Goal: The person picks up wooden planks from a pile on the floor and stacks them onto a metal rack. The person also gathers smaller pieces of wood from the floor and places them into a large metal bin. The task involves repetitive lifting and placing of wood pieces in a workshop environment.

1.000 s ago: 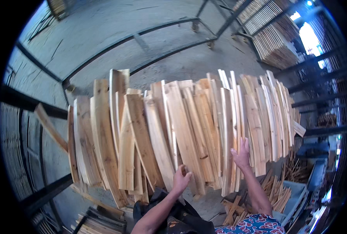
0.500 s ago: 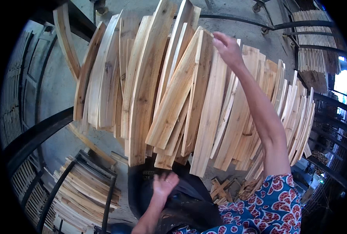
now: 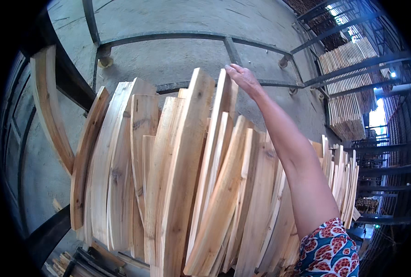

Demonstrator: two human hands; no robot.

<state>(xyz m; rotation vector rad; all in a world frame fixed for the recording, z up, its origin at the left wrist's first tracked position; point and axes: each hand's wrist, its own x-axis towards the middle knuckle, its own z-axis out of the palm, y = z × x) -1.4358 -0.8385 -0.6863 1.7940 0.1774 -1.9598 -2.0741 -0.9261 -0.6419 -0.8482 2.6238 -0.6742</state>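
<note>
One long tan wooden board, touched by one bare right hand, grip not discernible, grey concrete floor beyond

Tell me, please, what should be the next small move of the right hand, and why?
Probably close the right hand more firmly on the upper end of the tall board. Its fingertips are at that end, which reaches past the shorter board just to its right, so there seems to be room for a grip.
</note>
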